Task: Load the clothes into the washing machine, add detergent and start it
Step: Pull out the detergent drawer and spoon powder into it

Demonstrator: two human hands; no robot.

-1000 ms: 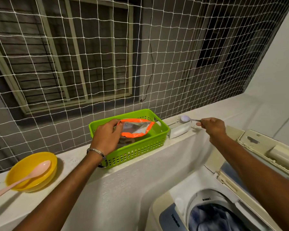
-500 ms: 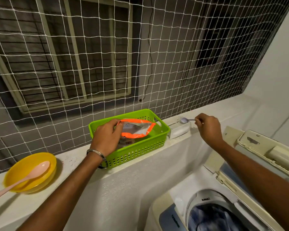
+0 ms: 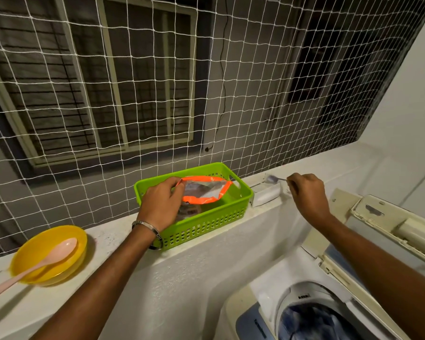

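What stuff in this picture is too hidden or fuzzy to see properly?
Head view only:
- Lower part of the detergent pouch: hidden by the left hand and the green basket wall.
- Small spoon held by the right hand: too small and blurred to tell what is in it.
- Clothes in the washing machine: blurred and cut off by the bottom edge.
- Pink spoon handle: cut off at the left edge.

We see a white ledge running below the net. On it, from left to right, sit a yellow bowl with a pink spoon resting in it, a green basket, and just beside that a small white tray.
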